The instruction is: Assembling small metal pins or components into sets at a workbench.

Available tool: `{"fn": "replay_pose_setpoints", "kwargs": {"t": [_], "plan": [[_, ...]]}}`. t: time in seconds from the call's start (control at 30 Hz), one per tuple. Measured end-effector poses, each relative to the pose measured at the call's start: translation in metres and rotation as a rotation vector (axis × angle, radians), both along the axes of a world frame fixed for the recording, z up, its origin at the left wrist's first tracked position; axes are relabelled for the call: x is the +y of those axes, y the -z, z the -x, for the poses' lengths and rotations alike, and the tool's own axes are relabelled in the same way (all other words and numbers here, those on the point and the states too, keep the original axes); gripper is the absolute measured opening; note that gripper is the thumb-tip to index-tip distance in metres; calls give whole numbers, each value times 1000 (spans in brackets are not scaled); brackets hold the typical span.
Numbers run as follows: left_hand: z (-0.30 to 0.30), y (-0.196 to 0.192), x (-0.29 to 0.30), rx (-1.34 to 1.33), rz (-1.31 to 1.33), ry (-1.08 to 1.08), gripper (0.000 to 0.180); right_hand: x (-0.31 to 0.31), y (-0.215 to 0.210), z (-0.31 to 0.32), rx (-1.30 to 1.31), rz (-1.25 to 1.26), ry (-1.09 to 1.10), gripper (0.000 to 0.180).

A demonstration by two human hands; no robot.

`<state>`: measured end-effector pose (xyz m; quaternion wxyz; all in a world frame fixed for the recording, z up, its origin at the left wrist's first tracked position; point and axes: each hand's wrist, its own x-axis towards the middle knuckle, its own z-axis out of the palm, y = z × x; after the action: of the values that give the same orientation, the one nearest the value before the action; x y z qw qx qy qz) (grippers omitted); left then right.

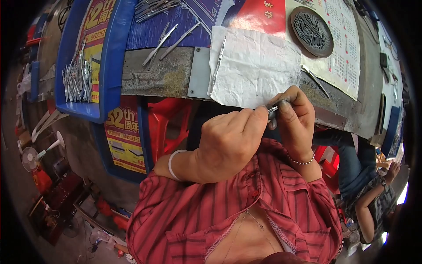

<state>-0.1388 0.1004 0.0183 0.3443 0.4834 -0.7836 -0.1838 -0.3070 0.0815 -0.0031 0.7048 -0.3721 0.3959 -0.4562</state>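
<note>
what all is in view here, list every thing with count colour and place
small metal piece: one, silver, pinched between both hands
white paper sheet: one, on bench edge
metal tools on bench: several, silver, loose
blue tray: one, left, holding many silver metal parts
round dish: one, dark, upper right, full of metal pieces
another person: one, lower right
left hand: white wristband
right hand: bead bracelet

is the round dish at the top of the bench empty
No, the round dark dish holds a pile of thin metal pieces, lying on the bench above the hands.
</note>
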Motion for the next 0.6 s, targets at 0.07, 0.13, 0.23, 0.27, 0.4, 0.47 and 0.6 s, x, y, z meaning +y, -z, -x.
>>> {"fn": "replay_pose_setpoints", "kwargs": {"t": [0.07, 0.13, 0.23, 0.27, 0.4, 0.47, 0.6], "plan": [[0, -4, -1, -23, -28, -4, 23, -1, -1, -1, -10, -1, -1, 16], [0, -7, -2, -27, -31, -7, 22, -2, -2, -1, -19, -4, -2, 16], [0, -8, -3, -30, -34, -10, 22, -3, -3, -2, -18, -14, -2, 16], [-1, -9, -3, -31, -33, -9, 22, -3, -3, -3, -30, -21, 7, 15], [-4, -9, -4, -60, -32, -27, 23, -5, -2, -5, -38, -21, -5, 15], [-9, -7, -8, 15, -42, -25, 23, -8, -5, -4, 1, -20, -24, 15], [-33, 1, -15, 97, -80, -88, 22, -9, -17, 2, 138, 38, 41, 17]]}}
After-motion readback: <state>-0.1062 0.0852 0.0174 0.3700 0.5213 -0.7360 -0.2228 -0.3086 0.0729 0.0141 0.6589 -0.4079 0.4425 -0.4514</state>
